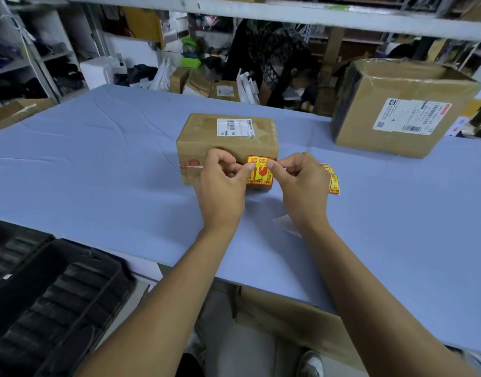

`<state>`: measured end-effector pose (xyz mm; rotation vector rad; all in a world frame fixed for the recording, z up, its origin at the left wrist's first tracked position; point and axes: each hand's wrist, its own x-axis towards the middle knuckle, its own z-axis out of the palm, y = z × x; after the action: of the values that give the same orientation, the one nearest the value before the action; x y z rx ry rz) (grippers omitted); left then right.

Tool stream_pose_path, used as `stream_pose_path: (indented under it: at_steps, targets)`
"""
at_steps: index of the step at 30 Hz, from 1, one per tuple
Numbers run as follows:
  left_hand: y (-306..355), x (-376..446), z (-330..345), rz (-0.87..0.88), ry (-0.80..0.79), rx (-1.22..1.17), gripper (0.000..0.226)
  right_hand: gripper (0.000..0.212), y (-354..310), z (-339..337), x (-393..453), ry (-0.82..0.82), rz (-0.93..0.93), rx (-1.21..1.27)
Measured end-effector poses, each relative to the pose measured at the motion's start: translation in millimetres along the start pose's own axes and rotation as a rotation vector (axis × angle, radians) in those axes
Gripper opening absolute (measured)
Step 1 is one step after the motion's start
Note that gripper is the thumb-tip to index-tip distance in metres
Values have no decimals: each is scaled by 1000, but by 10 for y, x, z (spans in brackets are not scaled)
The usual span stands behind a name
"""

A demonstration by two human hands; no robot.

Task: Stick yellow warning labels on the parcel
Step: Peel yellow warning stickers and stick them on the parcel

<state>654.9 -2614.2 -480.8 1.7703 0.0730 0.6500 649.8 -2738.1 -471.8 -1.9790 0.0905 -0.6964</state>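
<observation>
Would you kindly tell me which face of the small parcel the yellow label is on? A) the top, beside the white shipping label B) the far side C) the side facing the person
C: the yellow label lies on the small parcel's near side, between both hands' fingers.

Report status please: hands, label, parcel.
Left hand and right hand pinch yellow label at parcel near side. Spare labels lie right. Nothing in way.
</observation>
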Motion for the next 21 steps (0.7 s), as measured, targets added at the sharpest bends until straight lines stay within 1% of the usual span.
stream_pose_path:
  at_steps: [9, 16, 21]
  targets:
    - [16, 23, 28, -26, 31, 47, 34, 38, -9, 30, 37, 18, -13, -60]
    - [38, 29, 36, -54, 32, 106, 33, 20, 16, 39, 62, 5, -31, -159]
    - [58, 34, 44, -68, 34, 129, 32, 24, 17, 21, 93, 8, -48, -223]
